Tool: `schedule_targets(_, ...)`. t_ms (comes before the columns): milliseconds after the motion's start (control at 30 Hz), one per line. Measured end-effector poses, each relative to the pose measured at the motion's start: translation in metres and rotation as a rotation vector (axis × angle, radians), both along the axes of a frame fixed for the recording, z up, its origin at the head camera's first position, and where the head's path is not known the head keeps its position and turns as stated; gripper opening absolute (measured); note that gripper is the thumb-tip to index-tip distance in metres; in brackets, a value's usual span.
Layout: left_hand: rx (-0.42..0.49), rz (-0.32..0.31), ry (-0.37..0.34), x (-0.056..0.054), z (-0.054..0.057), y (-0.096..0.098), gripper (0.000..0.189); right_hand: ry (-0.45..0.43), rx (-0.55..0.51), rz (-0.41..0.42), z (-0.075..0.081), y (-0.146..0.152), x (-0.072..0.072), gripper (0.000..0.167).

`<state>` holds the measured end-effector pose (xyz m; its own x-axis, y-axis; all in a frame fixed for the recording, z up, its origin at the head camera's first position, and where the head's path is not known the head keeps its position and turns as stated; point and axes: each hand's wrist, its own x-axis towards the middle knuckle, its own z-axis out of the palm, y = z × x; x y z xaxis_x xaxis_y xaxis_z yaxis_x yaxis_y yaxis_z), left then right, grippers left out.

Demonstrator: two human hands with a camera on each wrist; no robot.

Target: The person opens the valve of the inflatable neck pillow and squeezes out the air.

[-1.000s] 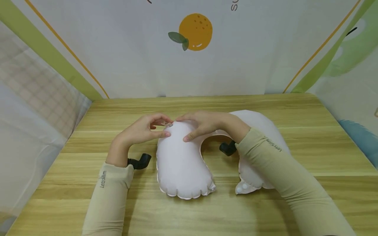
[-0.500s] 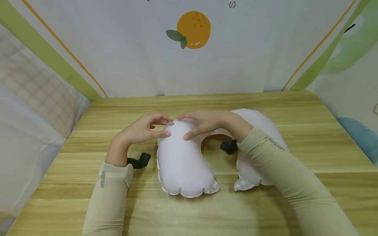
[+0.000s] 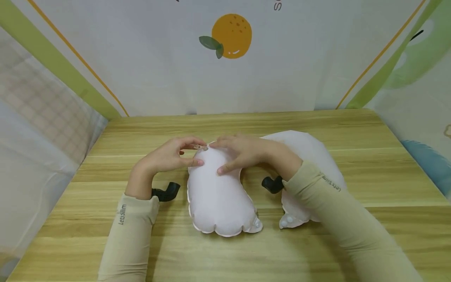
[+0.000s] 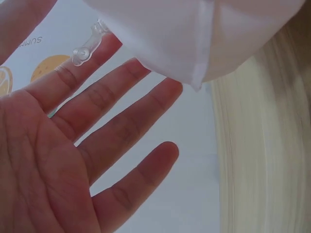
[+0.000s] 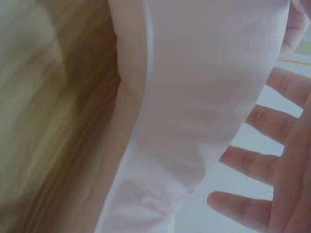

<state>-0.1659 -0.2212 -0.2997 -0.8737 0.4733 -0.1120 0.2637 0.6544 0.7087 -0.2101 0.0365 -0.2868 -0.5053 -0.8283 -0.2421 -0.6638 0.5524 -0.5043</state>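
Observation:
A pale pink inflatable neck pillow (image 3: 222,203) lies on the table, puffed up, its two ends pointing toward me. My left hand (image 3: 169,156) holds its left arm at the far edge, thumb on top and index finger beside a clear plastic valve (image 4: 86,48). Close by, my right hand (image 3: 246,152) grips the same arm from the right. Its thumb presses the top while the other fingers reach over the far side. In both wrist views the fingers (image 5: 250,162) are spread and fairly straight, with several fingertips at the pillow's edge. My right forearm covers part of the pillow's right arm.
The wood-grain table (image 3: 246,258) ends at a white cloth backdrop (image 3: 158,58) printed with an orange. Cloth also hangs at both sides. A black wrist mount (image 3: 169,192) shows beside the left wrist, another black mount (image 3: 272,185) by the right. Snap buttons (image 3: 290,220) sit on the pillow's right tip.
My right hand has tilted slightly and its thumb has slid a little lower on the pillow. The pillow's inner curve looks more pinched in there. The left hand stays by the valve.

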Motion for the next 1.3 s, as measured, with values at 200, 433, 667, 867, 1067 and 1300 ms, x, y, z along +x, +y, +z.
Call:
schedule_targets(200,-0.017,-0.008,-0.010,-0.001,0.000,-0.001,0.053,0.010,0.006,-0.027,-0.003,0.000,0.008,0.087)
schedule_targets(433,-0.035,-0.017,0.005,0.000,-0.001,-0.001,0.052,-0.014,-0.026,-0.054,-0.010,0.000,0.011,0.088)
schedule_targets(667,-0.034,-0.012,-0.007,0.000,-0.002,0.000,0.050,-0.040,-0.059,-0.059,-0.017,-0.001,0.010,0.087)
schedule_targets(867,-0.033,-0.021,-0.010,0.000,-0.002,0.003,0.051,-0.062,-0.080,-0.075,-0.021,0.000,0.011,0.087)
schedule_targets(1067,-0.049,-0.029,-0.006,-0.001,-0.005,0.002,0.052,-0.060,-0.085,-0.072,-0.022,0.001,0.012,0.086)
schedule_targets(1300,-0.045,-0.036,-0.012,-0.002,-0.006,0.002,0.052,-0.077,-0.103,-0.071,-0.024,0.001,0.013,0.086)
